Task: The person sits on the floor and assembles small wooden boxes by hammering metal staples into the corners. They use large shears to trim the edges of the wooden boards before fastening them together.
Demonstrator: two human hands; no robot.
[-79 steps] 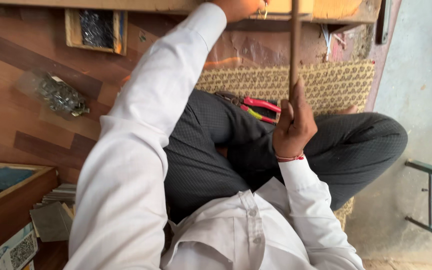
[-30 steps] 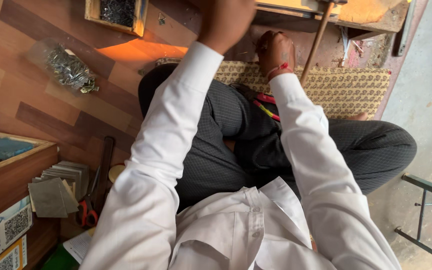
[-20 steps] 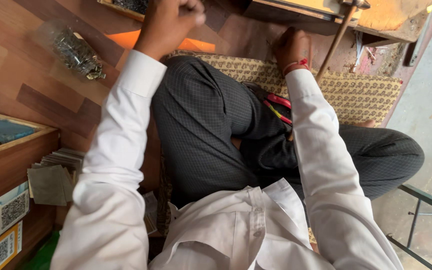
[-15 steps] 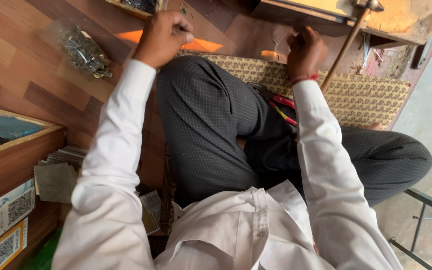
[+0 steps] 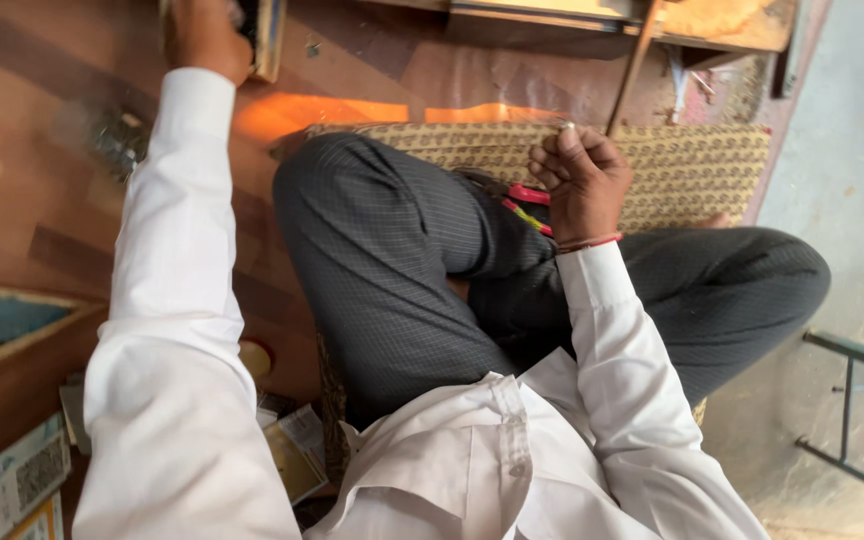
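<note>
I sit cross-legged in dark grey trousers on a woven mat [image 5: 692, 170]. My left hand [image 5: 204, 38] stretches to the far left, with its fingers at a small wooden box [image 5: 270, 40] of dark bits. The blurred hand hides what is in it. My right hand [image 5: 577, 180] hovers over my knee as a curled fist, and a small shiny metal piece [image 5: 567, 127] sticks out at the fingertips. A thin wooden stick [image 5: 635, 65] slants up just beyond that fist.
Red-handled pliers [image 5: 527, 195] lie by my lap. A clear bag of metal parts [image 5: 112, 140] rests on the wood-pattern floor. A wooden crate [image 5: 12, 350] and cardboard boxes [image 5: 12, 480] are on the left, a wooden panel [image 5: 722, 20] ahead, and a metal frame [image 5: 852, 400] on the right.
My left hand has moved from in front of me out to the wooden box on the left. My right hand has come down from the wooden panel to above my knee.
</note>
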